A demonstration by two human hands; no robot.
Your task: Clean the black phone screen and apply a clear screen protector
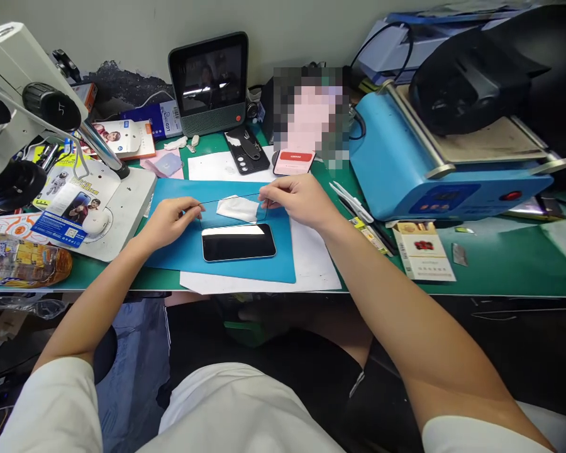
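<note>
Flanking the black-edged clear panel (210,212) stand a microscope (26,70) and blue machine (389,160)

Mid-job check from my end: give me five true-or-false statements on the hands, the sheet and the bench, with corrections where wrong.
1. The left hand and right hand hold opposite ends of the clear sheet. True.
2. The dark-screened phone lies on the blue mat with its screen down. False: the screen faces up.
3. The clear sheet is out of both hands, lying on the bench. False: both hands hold it.
4. The white cloth shows through the clear sheet. True.
5. The blue machine stands to the left of the blue mat. False: it stands to the right.
</note>
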